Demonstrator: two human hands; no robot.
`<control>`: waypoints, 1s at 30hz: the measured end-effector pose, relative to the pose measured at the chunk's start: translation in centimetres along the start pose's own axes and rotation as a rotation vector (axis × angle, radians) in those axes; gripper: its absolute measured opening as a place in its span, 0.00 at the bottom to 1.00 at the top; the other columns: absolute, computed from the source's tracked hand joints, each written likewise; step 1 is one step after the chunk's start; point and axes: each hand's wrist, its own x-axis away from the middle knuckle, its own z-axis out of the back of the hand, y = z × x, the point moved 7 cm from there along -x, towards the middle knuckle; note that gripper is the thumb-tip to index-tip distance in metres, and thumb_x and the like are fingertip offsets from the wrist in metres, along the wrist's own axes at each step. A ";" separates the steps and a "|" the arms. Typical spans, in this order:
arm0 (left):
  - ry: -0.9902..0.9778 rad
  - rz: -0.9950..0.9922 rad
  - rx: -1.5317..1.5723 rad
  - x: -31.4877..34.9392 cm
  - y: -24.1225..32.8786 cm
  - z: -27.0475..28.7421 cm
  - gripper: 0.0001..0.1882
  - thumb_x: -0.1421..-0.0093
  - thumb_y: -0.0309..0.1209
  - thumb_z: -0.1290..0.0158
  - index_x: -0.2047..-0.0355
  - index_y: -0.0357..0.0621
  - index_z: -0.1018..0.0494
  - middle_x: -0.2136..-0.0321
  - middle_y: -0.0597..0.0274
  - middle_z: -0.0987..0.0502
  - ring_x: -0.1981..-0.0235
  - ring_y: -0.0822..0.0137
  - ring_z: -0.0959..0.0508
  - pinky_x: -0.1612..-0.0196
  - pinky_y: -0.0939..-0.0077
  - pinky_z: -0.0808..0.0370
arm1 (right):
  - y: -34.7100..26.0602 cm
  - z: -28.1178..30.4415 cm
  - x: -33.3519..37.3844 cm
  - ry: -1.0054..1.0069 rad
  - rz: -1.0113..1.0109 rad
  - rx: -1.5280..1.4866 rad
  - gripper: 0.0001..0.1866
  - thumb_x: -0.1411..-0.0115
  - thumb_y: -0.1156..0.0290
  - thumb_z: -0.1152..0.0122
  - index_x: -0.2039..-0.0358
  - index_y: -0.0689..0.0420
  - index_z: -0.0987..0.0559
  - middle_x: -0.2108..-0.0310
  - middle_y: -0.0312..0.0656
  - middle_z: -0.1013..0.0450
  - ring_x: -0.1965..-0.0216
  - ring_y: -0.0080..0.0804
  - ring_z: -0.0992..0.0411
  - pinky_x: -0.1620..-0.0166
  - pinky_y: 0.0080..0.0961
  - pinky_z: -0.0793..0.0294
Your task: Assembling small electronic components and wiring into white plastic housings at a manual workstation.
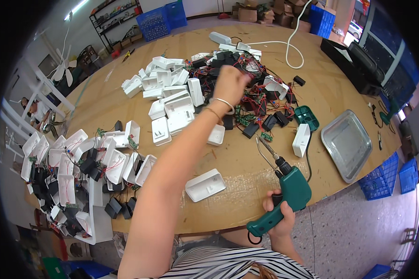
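My right hand [284, 217] is wrapped round the handle of a green soldering gun [295, 188], its metal tip and thin feed tube pointing up and away over the table. My left arm stretches far across the table. At its end my left hand [232, 83] is above the pile of black modules with red wires [260, 104]; its fingers are smeared by motion, so I cannot tell whether they grip anything. Between my arm and the soldering gun lies an open white plastic housing [206, 185]. Another white housing [301, 139] stands just beyond the gun, beside a small green case [307, 117].
White housings [177, 109] are heaped left of the modules. At the near left, housings with wired parts [67, 172] fill the table's edge. A metal tray [347, 146] lies on the right, a black box [351, 65] beyond it. A white cable [293, 42] curls at the far side.
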 end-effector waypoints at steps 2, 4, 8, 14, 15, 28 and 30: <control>-0.117 0.473 0.478 -0.9 -3.0 1.8 0.11 0.45 0.33 0.49 0.72 0.34 0.28 0.72 0.52 0.24 0.76 0.67 0.22 0.72 0.77 0.27 | -0.1 0.7 0.1 -0.002 -0.009 -0.036 0.21 0.47 0.64 0.47 0.56 0.63 0.33 0.62 0.49 0.32 0.73 0.26 0.36 0.68 0.23 0.37; -0.007 0.596 0.732 -0.7 -2.5 6.5 0.15 0.46 0.33 0.45 0.66 0.33 0.31 0.71 0.56 0.25 0.74 0.72 0.24 0.72 0.83 0.27 | 0.2 0.8 0.3 -0.014 -0.033 -0.077 0.21 0.48 0.67 0.46 0.55 0.63 0.34 0.61 0.50 0.32 0.72 0.28 0.35 0.67 0.23 0.35; -0.075 0.851 0.811 2.8 -1.3 13.6 0.17 0.47 0.39 0.44 0.68 0.37 0.32 0.75 0.63 0.26 0.82 0.82 0.33 0.79 0.89 0.35 | -0.1 0.3 0.1 -0.024 -0.011 -0.006 0.20 0.45 0.62 0.49 0.57 0.64 0.33 0.62 0.47 0.33 0.74 0.25 0.38 0.69 0.21 0.39; -0.316 1.061 0.730 12.9 3.0 20.7 0.12 0.43 0.34 0.51 0.64 0.38 0.32 0.69 0.57 0.24 0.86 0.82 0.34 0.84 0.88 0.37 | 0.0 0.1 0.1 -0.022 -0.023 0.006 0.19 0.43 0.63 0.52 0.56 0.64 0.34 0.61 0.45 0.34 0.72 0.23 0.38 0.67 0.20 0.39; -0.317 1.090 0.811 14.7 3.3 21.1 0.10 0.44 0.31 0.50 0.65 0.39 0.33 0.68 0.55 0.24 0.86 0.81 0.33 0.84 0.87 0.35 | 0.1 0.1 0.1 -0.028 -0.045 0.008 0.19 0.43 0.63 0.52 0.56 0.64 0.34 0.61 0.45 0.34 0.72 0.23 0.38 0.67 0.20 0.39; 0.027 0.828 0.584 20.0 3.6 23.8 0.11 0.40 0.31 0.52 0.61 0.38 0.32 0.74 0.67 0.28 0.72 0.80 0.28 0.72 0.90 0.31 | 0.2 -0.9 -0.3 -0.045 0.012 0.061 0.18 0.41 0.65 0.54 0.56 0.65 0.35 0.61 0.44 0.35 0.73 0.22 0.40 0.67 0.18 0.39; -0.016 0.949 0.659 20.6 3.5 23.8 0.11 0.40 0.32 0.52 0.62 0.37 0.30 0.76 0.67 0.29 0.74 0.80 0.29 0.71 0.88 0.30 | 0.2 -0.7 -0.3 -0.039 0.023 0.075 0.18 0.41 0.64 0.54 0.56 0.65 0.35 0.61 0.44 0.36 0.73 0.22 0.40 0.67 0.19 0.39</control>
